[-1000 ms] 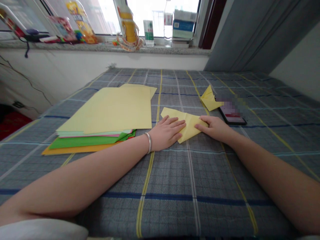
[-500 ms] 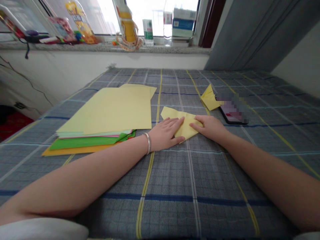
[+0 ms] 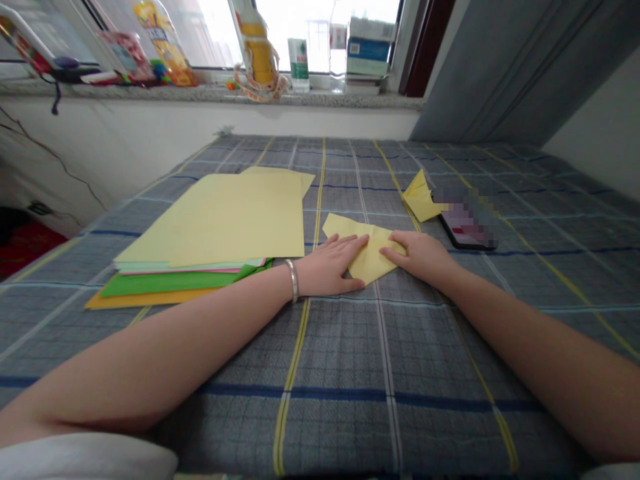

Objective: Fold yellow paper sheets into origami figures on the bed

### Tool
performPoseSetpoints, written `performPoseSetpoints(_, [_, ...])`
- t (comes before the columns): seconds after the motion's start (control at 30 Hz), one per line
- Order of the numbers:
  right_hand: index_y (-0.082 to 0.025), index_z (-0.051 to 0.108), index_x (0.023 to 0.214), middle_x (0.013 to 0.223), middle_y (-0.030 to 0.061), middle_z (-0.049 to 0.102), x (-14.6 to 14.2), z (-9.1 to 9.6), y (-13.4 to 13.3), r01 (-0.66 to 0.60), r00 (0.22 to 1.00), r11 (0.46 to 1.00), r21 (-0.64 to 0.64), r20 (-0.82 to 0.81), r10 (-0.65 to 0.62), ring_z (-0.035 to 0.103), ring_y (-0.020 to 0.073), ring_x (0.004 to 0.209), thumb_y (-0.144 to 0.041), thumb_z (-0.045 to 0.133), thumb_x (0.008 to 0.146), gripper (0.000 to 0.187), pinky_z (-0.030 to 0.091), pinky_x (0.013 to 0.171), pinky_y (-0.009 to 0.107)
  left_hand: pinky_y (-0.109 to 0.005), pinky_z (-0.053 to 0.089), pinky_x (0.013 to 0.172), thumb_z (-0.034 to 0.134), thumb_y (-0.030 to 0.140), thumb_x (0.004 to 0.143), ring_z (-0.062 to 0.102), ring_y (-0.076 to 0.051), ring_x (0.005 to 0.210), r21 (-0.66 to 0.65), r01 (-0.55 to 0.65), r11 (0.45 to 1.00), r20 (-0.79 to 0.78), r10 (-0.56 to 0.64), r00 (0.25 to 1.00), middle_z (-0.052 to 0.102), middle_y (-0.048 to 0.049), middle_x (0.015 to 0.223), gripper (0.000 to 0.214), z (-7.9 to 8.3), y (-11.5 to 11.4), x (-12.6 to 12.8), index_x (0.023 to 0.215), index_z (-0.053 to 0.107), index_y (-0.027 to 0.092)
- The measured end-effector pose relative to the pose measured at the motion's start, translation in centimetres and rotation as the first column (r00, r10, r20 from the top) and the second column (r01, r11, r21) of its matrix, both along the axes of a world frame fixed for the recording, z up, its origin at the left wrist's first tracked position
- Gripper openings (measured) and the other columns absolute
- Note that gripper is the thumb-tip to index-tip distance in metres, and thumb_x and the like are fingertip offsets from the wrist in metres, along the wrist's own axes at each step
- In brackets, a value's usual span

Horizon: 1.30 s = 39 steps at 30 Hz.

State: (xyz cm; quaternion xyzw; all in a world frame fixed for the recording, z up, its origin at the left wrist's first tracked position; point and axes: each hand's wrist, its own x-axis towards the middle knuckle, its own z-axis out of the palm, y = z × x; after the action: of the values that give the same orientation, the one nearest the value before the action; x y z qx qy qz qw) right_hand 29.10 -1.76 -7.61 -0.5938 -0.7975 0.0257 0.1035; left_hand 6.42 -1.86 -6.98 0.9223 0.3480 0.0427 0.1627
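A partly folded sheet of pale yellow paper (image 3: 369, 261) lies on the checked grey cloth (image 3: 350, 360). My left hand (image 3: 330, 267) lies flat on its left part, fingers stretched out and pressing it down; a silver bracelet (image 3: 292, 280) is on that wrist. My right hand (image 3: 417, 257) rests on the paper's right part, fingers extended with the fingertips pressing on the fold near the middle. The two hands almost meet over the paper.
A stack of coloured paper sheets (image 3: 210, 233), yellow on top, lies to the left. A small folded yellow piece (image 3: 420, 198) and a phone (image 3: 465, 227) lie at the right rear. Bottles and boxes crowd the windowsill (image 3: 210, 93) behind.
My right hand has slid left along the folded paper, toward my left hand, covering the paper's right tip. The left hand has stayed pressing in place.
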Motion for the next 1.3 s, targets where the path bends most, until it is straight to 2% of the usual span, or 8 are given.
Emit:
performPoseSetpoints(0.2, [-0.02, 0.064, 0.087, 0.086, 0.0078, 0.069, 0.0, 0.1, 0.0, 0.002, 1.0, 1.0, -0.01, 0.0, -0.002, 0.059, 0.023, 0.078, -0.05, 0.046, 0.087, 0.035, 0.032, 0.06, 0.031, -0.049, 0.01, 0.12, 0.059, 0.045, 0.077, 0.019, -0.028, 0.146, -0.042, -0.006, 0.999, 0.041, 0.008, 0.999, 0.018, -0.0186, 0.157, 0.094, 0.2, 0.0, -0.3, 0.149, 0.013, 0.007])
performPoseSetpoints(0.4, [-0.02, 0.063, 0.085, 0.085, 0.0073, 0.069, 0.1, 0.0, 0.0, -0.008, 1.0, 1.0, 0.0, -0.011, 0.008, 0.059, 0.0227, 0.078, -0.051, 0.046, 0.087, 0.035, 0.032, 0.061, 0.03, -0.048, 0.011, 0.119, 0.043, 0.037, 0.088, 0.019, -0.023, 0.146, 0.008, -0.008, 1.0, 0.051, 0.008, 0.999, 0.02, -0.0148, 0.157, 0.074, 0.0, -0.5, -0.1, 0.149, 0.011, 0.011])
performPoseSetpoints(0.53, [-0.02, 0.063, 0.086, 0.086, 0.0072, 0.069, 0.1, 0.1, -0.1, 0.0, 1.0, 1.0, 0.003, -0.02, 0.0, 0.059, 0.0229, 0.079, -0.051, 0.047, 0.086, 0.034, 0.033, 0.061, 0.03, -0.046, 0.014, 0.119, 0.035, 0.046, 0.095, 0.024, -0.024, 0.144, 0.106, -0.014, 0.994, 0.026, 0.011, 1.0, 0.029, -0.0141, 0.154, 0.066, -0.4, -0.8, 0.1, 0.149, 0.02, 0.011])
performPoseSetpoints(0.63, [-0.021, 0.063, 0.086, 0.087, 0.007, 0.069, 0.0, 0.1, -0.1, 0.02, 1.0, 1.0, 0.012, -0.019, -0.02, 0.06, 0.0234, 0.079, -0.051, 0.048, 0.085, 0.034, 0.033, 0.061, 0.031, -0.046, 0.016, 0.119, 0.039, 0.053, 0.094, 0.026, -0.025, 0.143, 0.169, -0.012, 0.986, 0.012, 0.01, 1.0, 0.033, -0.0137, 0.152, 0.069, -0.4, -1.0, 0.2, 0.147, 0.026, 0.011])
performPoseSetpoints(0.87, [-0.02, 0.063, 0.084, 0.084, 0.0064, 0.068, 0.3, -0.1, -0.1, 0.018, 0.993, 1.0, 0.004, -0.117, -0.018, 0.059, 0.0226, 0.077, -0.049, 0.05, 0.083, 0.031, 0.036, 0.063, 0.031, -0.043, 0.022, 0.117, 0.047, 0.042, 0.093, 0.035, -0.024, 0.137, 0.178, -0.048, 0.983, 0.088, 0.033, 0.996, 0.043, -0.0124, 0.145, 0.052, -0.5, -1.0, 0.3, 0.135, 0.043, 0.012])
performPoseSetpoints(0.97, [-0.019, 0.061, 0.079, 0.079, 0.0039, 0.066, 0.9, -0.1, -0.1, -0.028, 0.946, 0.999, -0.029, -0.325, 0.017, 0.057, 0.0197, 0.073, -0.046, 0.051, 0.083, 0.029, 0.039, 0.065, 0.03, -0.041, 0.029, 0.114, 0.049, 0.04, 0.092, 0.043, -0.024, 0.13, 0.152, -0.083, 0.985, 0.165, 0.058, 0.985, 0.048, -0.0133, 0.14, 0.049, -0.4, -0.7, 0.2, 0.131, 0.047, 0.011])
performPoseSetpoints(1.1, [-0.019, 0.063, 0.078, 0.078, 0.004, 0.065, 2.0, 0.0, -0.1, -0.149, 0.841, 0.976, -0.159, -0.539, 0.041, 0.057, 0.0204, 0.075, -0.051, 0.049, 0.085, 0.035, 0.043, 0.067, 0.031, -0.043, 0.034, 0.109, 0.055, 0.04, 0.089, 0.046, -0.024, 0.127, 0.14, 0.012, 0.99, 0.195, -0.039, 0.98, 0.052, -0.0104, 0.137, 0.037, -0.1, -0.3, -0.1, 0.12, 0.059, 0.019])
performPoseSetpoints(1.3, [-0.021, 0.065, 0.068, 0.085, 0.0052, 0.067, 4.0, 0.7, 0.0, -0.359, 0.839, 0.899, -0.252, -0.509, 0.193, 0.057, 0.0233, 0.088, -0.056, 0.054, 0.081, 0.039, 0.045, 0.083, 0.037, -0.046, 0.03, 0.109, 0.058, 0.036, 0.089, 0.045, -0.024, 0.128, 0.126, 0.083, 0.989, 0.194, -0.107, 0.975, 0.053, -0.0057, 0.137, 0.024, 0.0, -0.1, -0.5, 0.109, 0.068, 0.028])
